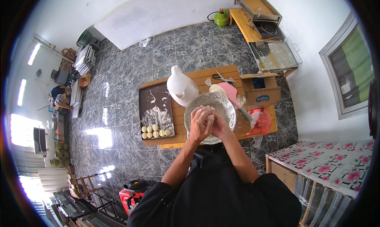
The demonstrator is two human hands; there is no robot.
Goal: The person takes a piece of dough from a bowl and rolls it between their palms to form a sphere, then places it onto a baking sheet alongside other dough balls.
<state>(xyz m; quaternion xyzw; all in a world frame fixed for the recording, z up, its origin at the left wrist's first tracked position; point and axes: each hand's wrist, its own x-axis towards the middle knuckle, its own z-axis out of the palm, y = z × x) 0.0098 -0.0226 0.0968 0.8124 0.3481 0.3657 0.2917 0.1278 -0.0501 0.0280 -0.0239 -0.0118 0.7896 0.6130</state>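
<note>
My left hand (200,122) and my right hand (217,125) are clasped together, floury, over a metal bowl (210,100) dusted white; whatever they hold is hidden. Left of it, a dark tray (153,96) holds several ridged pale dough rounds (155,127) and white smears. A white plastic container (180,84) stands between tray and bowl. Behind the bowl are a pale filled bag (217,89), a pink spatula (229,90) and scissors (224,79).
On the wooden table (194,74), a cardboard box (261,86) and red plastic bag (264,120) sit at right. A bench (237,21) with racks stands back right, beside a green gas cylinder (221,19). A floral-covered shelf (316,155) is at lower right.
</note>
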